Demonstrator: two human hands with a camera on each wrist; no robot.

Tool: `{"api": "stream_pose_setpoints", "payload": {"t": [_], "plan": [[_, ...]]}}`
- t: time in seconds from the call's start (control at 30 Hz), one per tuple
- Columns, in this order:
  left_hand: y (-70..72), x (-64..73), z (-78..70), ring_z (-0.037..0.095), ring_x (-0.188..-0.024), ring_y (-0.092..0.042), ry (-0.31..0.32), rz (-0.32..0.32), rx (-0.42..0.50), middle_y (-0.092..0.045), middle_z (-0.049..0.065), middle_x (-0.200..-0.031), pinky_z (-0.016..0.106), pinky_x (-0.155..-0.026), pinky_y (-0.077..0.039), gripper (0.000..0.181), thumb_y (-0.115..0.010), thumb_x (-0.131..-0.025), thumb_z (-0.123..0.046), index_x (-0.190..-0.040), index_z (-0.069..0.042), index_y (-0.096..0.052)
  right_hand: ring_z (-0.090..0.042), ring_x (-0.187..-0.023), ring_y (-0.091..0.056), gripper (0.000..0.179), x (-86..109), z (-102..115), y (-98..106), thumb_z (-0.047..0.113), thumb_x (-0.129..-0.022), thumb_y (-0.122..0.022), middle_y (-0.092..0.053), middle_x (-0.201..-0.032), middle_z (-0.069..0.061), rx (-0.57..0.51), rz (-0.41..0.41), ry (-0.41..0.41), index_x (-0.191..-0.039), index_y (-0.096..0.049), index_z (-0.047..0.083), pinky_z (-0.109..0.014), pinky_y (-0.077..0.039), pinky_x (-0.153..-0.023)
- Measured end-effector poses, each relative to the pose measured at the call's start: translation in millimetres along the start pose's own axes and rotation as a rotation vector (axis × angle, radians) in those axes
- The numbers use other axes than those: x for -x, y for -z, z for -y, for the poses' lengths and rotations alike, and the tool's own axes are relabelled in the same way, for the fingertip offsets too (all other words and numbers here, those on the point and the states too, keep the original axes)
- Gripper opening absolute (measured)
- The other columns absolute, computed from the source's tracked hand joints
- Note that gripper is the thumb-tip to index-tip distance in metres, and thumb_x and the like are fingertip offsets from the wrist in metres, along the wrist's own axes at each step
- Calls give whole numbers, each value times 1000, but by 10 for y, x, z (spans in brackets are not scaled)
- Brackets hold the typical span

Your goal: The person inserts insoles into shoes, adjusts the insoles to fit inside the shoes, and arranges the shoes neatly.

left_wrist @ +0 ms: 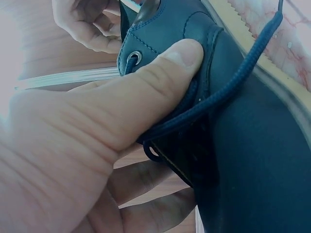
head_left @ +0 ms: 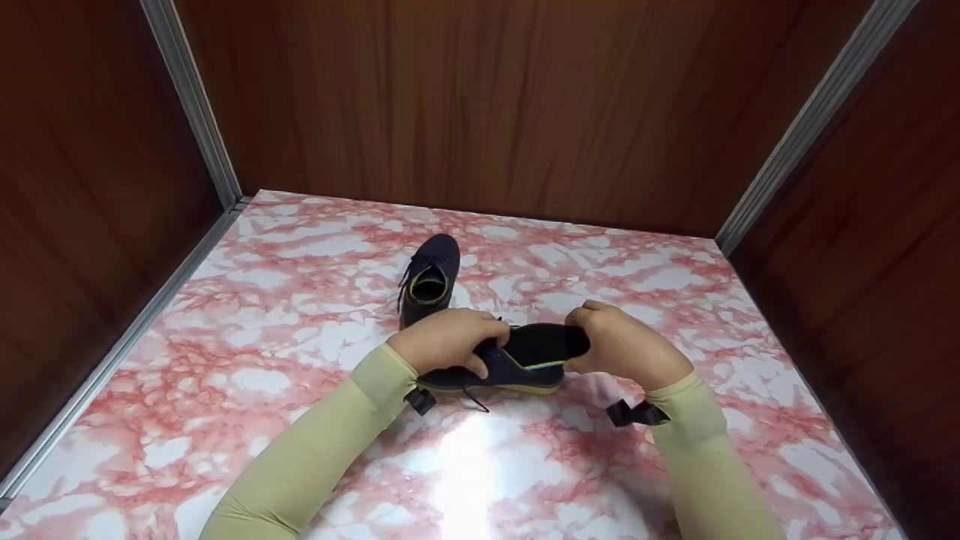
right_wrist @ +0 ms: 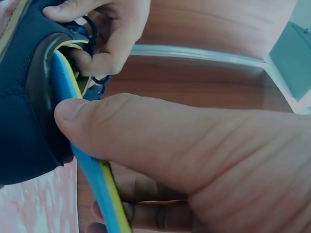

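A dark blue lace-up shoe with a yellowish sole lies sideways in front of me, its toe to the left. My left hand grips it around the lacing, thumb on the near side by a metal eyelet, with a blue lace hanging loose. At the heel, my right hand pinches the back end of an insole, black on top with blue and yellow layers. The insole's front part is hidden inside the shoe opening. In the right wrist view its blue underside passes close by the heel collar.
A matching dark shoe stands behind the left hand, toe pointing away, its opening lined in yellow. Brown wood-grain panels with metal corner posts enclose the red-and-white marbled tabletop at the back and sides.
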State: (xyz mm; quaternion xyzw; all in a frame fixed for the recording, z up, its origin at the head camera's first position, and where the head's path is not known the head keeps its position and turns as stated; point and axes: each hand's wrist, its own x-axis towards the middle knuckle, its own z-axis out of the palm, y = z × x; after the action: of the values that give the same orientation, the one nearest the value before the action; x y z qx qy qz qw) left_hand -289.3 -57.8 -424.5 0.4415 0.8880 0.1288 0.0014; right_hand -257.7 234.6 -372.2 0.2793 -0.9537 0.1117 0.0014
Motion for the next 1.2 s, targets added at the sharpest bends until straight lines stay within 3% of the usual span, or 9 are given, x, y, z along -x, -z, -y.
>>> {"api": "stream_pose_setpoints", "payload": {"t": [0.83, 1.2], "plan": [[7, -1, -17, 20, -101, -70, -2, -9, -10, -74, 2, -114, 42, -96, -59, 46, -94, -83, -34, -117, -18, -67, -25, -94, -71, 36, 16, -1, -13, 13, -83, -95, -73, -103, -11, 23, -66, 113, -109, -74, 0, -43, -60, -86], [7, -15, -21, 21, -104, -71, 0, -1, -19, -74, 2, -115, 43, -98, -59, 47, -95, -82, -34, -117, -18, -67, -23, -94, -69, 36, -8, 3, -38, 13, -82, -95, -72, -105, -11, 16, -53, 90, -109, -74, 0, -44, -61, -88]]}}
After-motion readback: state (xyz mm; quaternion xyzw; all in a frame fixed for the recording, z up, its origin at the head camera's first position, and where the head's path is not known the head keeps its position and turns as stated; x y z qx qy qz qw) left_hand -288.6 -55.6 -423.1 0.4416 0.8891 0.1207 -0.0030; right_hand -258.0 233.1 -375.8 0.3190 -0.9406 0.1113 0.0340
